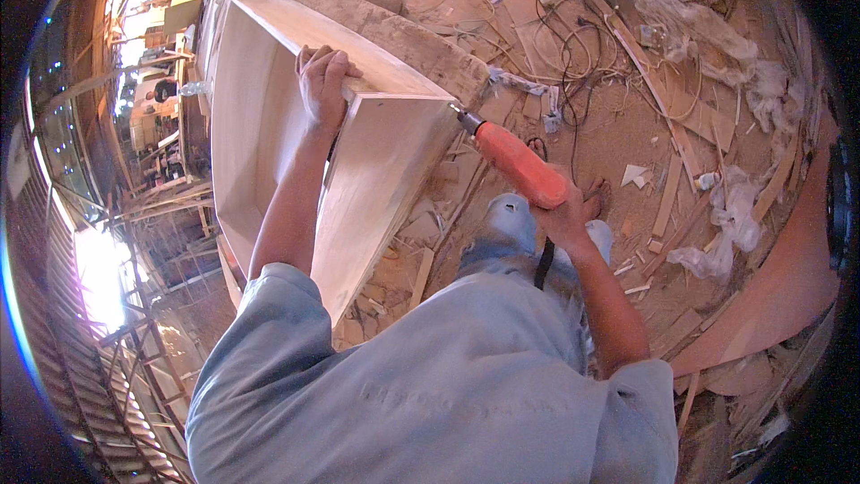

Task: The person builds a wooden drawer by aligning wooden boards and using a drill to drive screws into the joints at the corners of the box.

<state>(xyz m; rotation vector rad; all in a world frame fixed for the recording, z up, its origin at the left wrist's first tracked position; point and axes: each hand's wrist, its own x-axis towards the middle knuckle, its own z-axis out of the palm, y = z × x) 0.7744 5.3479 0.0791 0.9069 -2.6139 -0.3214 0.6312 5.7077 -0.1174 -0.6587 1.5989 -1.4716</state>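
A large open box of pale wooden panels (pixel 390 139), like a cabinet carcass, stands on its side to my left and in front of me. My left hand (pixel 324 81) grips the edge of one panel near the corner, its fingers curled over the wood. In my right hand (pixel 564 215) is an orange-red power drill (pixel 524 163), held level by its rear end. The dark chuck and short bit point at the box's near right corner and appear to touch it. The handle and trigger fingers are mostly hidden beneath the drill body.
A rough wooden workbench (pixel 394 31) lies behind the box. Cords (pixel 587 54), crumpled clear plastic (pixel 739 206) and wood strips (pixel 649 94) litter the ground at right. A curved brown sheet (pixel 761 305) leans at the far right. Stacked timber and a corrugated wall are at left.
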